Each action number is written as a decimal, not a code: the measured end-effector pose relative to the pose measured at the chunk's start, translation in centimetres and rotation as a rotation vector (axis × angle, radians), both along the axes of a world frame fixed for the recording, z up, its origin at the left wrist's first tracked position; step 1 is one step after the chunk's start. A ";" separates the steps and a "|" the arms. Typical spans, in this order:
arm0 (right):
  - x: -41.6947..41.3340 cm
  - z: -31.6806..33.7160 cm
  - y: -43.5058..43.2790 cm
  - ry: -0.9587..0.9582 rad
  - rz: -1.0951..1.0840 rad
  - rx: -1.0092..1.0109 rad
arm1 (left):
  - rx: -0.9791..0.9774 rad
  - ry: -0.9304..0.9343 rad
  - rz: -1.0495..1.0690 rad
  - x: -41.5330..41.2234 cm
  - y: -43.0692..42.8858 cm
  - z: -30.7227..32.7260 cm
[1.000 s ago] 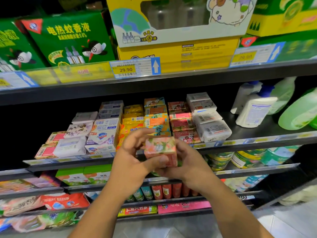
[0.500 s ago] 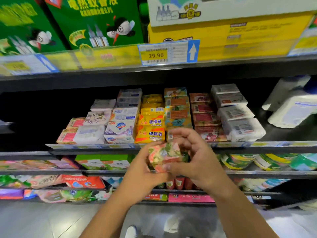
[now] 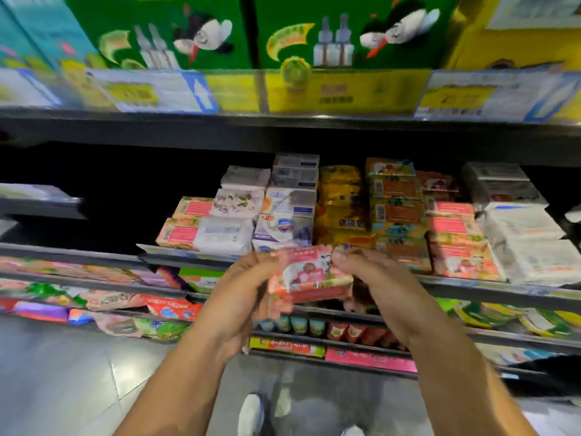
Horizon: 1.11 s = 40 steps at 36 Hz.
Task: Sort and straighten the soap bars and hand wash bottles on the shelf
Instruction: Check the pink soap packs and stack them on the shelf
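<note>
We hold one soap bar [image 3: 309, 275] in the air, just before the front lip of the soap shelf [image 3: 471, 289] and apart from the stacks. Left hand [image 3: 242, 287] grasps its left end with curled fingers; right hand [image 3: 374, 278] pinches its upper right corner. The wrapper is pink and red, with a red band of pale script along the top and a white-and-brown picture in the middle. The frame is blurred and no word is legible. On the shelf behind, from left: pink bars with red labels [image 3: 185, 229], white packs [image 3: 224, 234], white-blue boxes with a blue shield mark [image 3: 284, 221], yellow packs [image 3: 341, 202] bearing dark characters we cannot read, orange-and-teal bars [image 3: 396, 212], more pink bars [image 3: 452, 228], and white wrapped bars [image 3: 528, 243]. All lie flat in stacks, some of them skewed. On the shelf above stand green boxes [image 3: 330, 33] showing a cartoon insect and two small bottles. Below them are price tags [image 3: 151, 92] with a blue arrow, their figures smeared. A yellow box [image 3: 518, 42] stands at upper right. The racks are dark metal, and the lower tiers [image 3: 314, 332] hold bright packets and small tubes. The floor is grey glossy tile [image 3: 63, 372]. A white shoe [image 3: 250, 413] shows below our forearms.
</note>
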State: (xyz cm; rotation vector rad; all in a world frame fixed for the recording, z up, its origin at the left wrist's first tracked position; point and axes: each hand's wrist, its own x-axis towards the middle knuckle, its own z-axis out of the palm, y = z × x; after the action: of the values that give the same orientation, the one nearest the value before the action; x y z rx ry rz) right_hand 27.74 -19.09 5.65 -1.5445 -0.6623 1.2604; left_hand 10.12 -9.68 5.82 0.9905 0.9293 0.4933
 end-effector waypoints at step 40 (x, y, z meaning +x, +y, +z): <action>-16.3 -1.0 18.2 -0.347 -0.110 0.393 | 1.551 0.593 -0.379 -14.6 20.6 -3.1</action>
State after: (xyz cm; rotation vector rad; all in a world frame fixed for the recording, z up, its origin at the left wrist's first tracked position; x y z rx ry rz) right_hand 11.42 -0.86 4.65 -1.4532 -0.9691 0.7289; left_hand -4.46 10.90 2.73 2.7713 0.7238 0.5756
